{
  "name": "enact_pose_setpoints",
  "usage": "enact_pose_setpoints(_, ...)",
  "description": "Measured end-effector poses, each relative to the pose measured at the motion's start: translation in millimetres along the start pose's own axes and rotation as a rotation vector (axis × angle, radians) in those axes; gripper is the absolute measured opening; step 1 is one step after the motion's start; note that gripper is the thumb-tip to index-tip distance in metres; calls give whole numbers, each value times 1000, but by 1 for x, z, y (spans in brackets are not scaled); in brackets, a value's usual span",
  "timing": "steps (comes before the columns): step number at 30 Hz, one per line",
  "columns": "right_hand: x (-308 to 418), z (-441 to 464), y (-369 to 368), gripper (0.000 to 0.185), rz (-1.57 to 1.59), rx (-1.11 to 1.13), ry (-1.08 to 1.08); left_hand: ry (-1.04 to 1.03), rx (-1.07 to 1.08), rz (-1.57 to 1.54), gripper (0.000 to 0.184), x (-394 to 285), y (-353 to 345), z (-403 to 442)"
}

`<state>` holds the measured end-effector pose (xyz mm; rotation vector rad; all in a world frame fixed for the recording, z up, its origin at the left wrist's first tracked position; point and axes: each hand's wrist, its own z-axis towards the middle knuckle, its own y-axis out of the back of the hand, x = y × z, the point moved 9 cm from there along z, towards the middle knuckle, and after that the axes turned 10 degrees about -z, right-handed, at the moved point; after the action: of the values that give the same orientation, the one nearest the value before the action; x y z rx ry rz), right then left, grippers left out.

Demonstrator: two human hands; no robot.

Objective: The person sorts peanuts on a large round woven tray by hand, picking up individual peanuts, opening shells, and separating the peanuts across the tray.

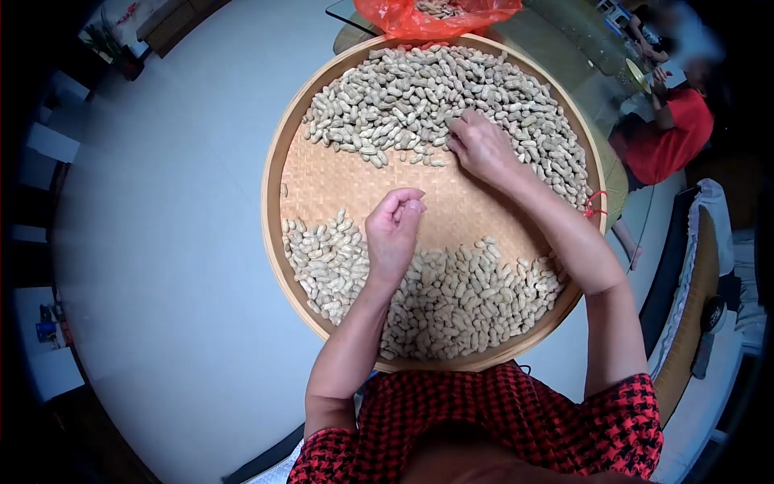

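Observation:
A large round woven bamboo tray (347,177) with a raised wooden rim holds unshelled peanuts in two heaps. The far heap of peanuts (387,101) spreads along the back; the near heap of peanuts (468,302) lies along the front. My right hand (481,145) reaches to the inner edge of the far heap, its fingers pinched at a peanut there, mostly covered by the fingertips. Above the bare strip between the heaps, beside the near heap, my left hand (393,234) is curled closed with thumb against fingers. What it holds, if anything, is hidden.
A red plastic bag (435,20) with more peanuts inside sits just behind the tray. On the far right, a person in a red top (669,137) sits near a yellow bowl (637,75). A brown cushioned seat (685,298) stands to my right, and pale floor (177,226) extends left.

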<state>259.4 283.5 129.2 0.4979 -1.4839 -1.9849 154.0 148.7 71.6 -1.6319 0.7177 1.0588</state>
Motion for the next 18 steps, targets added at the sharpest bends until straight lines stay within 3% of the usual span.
enact_pose_setpoints(5, 3, -11, 1, 10, 23, -76, 42, -40, -17, 61, 13, 1, 4, 3)
enact_pose_setpoints(8, 2, -19, 2, 10, 528, 29, 21, -86, -7, 74, 16, 0, 1, 3)
enact_pose_setpoints(9, 4, -25, 4, 10, 529, 43, 23, -79, -17, 68, 16, 2, 0, 2)
enact_pose_setpoints(11, 16, -41, 1, 8, 1052, 375, -273, -181, 23, 167, 16, -12, -13, 0)
enact_pose_setpoints(12, 21, -48, -2, 7, 1148, 453, -314, -171, 16, 165, 16, -8, -13, 1)
enact_pose_setpoints(14, 29, -55, -3, 7, 1175, 454, -291, -403, 120, 392, 13, -22, -27, -2)
enact_pose_setpoints(18, 34, -61, -7, 13, 1288, 421, -343, -370, 129, 411, 13, -17, -24, -4)
